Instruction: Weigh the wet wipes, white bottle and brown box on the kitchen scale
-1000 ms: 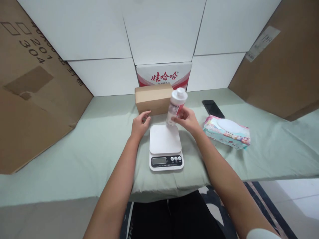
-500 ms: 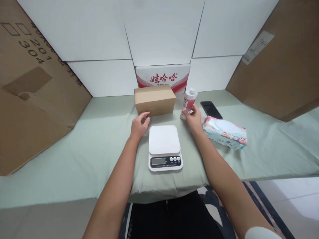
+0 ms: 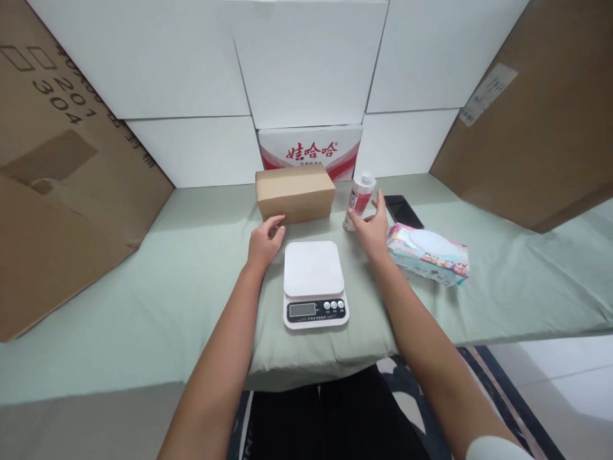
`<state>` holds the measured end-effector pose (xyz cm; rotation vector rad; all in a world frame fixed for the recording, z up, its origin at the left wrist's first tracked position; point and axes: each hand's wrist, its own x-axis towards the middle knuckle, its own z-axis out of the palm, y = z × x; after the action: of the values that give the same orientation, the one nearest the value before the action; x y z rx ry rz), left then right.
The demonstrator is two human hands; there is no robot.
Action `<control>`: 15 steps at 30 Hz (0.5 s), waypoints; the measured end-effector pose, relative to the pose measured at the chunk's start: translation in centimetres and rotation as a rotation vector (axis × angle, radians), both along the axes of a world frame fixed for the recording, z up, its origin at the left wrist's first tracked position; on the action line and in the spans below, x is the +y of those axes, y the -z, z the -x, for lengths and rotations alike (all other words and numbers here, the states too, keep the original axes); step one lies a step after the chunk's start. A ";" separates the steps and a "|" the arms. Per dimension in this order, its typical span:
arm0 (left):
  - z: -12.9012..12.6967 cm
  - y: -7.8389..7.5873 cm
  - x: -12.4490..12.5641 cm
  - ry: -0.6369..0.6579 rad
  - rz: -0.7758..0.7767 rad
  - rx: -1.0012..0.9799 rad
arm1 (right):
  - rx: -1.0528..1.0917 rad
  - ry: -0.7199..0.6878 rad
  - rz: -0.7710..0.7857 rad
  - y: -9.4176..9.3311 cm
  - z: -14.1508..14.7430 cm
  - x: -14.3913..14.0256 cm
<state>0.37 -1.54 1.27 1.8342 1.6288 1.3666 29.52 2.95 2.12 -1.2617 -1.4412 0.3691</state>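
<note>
The left hand (image 3: 263, 243) is kept loosely curled and empty beside the scale (image 3: 313, 281), before the brown box (image 3: 294, 193). The bottle (image 3: 360, 199), lifted a second ago, has been stood upright on the bench (image 3: 143, 287); the right hand (image 3: 371, 227) grip is opened wide beside it.

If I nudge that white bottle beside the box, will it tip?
Probably, yes. The bottle is tall and narrow, standing upright on soft green cloth, so its footing looks poor. Its smooth plastic may slip in the right hand. Once down, it would likely roll.
</note>
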 end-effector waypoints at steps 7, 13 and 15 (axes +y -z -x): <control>-0.8 -1.8 -1.2 0.046 -0.093 0.004 | -0.030 0.215 -0.129 -4.2 -5.4 -12.4; -8.3 -6.3 -3.7 0.315 0.015 -0.008 | -0.186 0.386 0.085 -1.9 -17.5 -18.6; -12.4 -7.5 -3.9 0.465 0.200 0.092 | -0.155 0.251 0.257 -1.1 -20.1 -18.2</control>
<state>12.77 -5.46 8.81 2.0087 1.2166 0.8991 49.59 -15.29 3.19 -1.6910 -1.3728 0.2972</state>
